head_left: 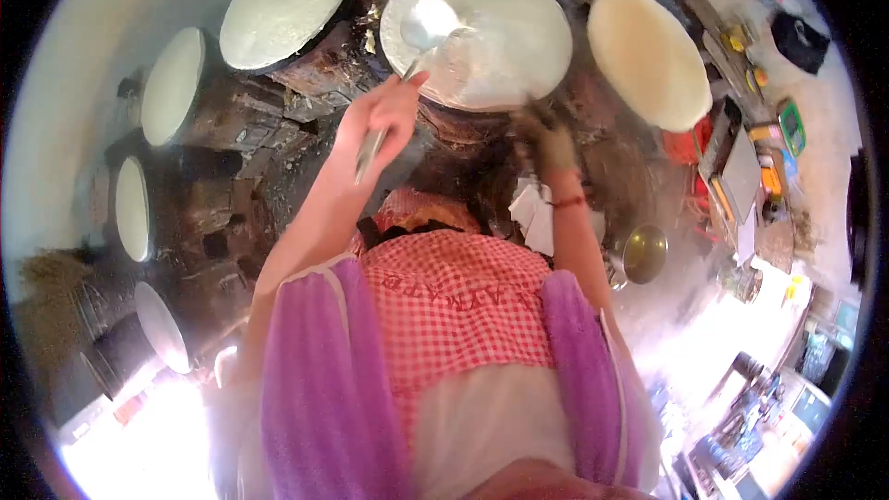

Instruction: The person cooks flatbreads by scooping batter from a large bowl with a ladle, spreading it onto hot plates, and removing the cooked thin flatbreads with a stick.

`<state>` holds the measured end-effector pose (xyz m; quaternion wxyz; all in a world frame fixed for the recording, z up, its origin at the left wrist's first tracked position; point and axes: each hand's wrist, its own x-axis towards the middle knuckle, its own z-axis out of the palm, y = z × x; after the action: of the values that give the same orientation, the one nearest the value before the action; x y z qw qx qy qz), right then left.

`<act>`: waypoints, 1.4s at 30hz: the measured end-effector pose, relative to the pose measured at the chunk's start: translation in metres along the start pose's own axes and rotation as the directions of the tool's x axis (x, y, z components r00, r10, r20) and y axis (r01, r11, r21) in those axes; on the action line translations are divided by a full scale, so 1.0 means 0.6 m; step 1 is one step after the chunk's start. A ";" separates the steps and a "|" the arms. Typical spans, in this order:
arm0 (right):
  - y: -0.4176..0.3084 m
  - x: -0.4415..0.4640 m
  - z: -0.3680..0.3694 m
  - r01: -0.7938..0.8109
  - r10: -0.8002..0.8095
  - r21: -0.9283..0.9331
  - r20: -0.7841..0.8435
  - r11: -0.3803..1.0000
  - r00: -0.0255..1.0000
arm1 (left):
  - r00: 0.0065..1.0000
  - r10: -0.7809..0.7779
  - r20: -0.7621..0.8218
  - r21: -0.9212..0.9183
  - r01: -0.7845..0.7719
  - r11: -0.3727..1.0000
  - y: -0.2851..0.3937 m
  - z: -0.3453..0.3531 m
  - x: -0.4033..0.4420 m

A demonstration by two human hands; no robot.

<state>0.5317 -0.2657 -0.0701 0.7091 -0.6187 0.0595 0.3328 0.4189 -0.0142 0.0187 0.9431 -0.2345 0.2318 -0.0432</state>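
The ladle is gripped by its metal handle in the closed left hand, its bowl held over the left part of the middle pale round. For a good result, the bowl is probably best kept level and guided in light, even circles (any digging in would likely tear the pale layer), with the wrist kept loose and the forearm kept off the hot-looking rim.

The right hand is seen at the near edge of the same round, dark and smeared by motion; whether it is open or closed cannot be told, nor whether the edge is touched. The ladle's bowl is partly washed out by glare, so its contact with the surface cannot be judged. Part of the handle is covered by the left fingers, and the papery white pieces are partly hidden by the right forearm.
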 end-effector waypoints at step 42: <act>0.636 -0.695 1.072 0.593 0.997 -0.802 -0.048 -0.077 0.064 | -0.397 0.638 -0.659 0.736 -0.515 0.440 0.128 -0.985 -0.944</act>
<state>-0.2085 0.1633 -0.0367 -0.2573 -0.4409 -0.4286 0.7454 -0.3568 -0.0879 -0.2431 0.3995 0.0669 0.8601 0.3101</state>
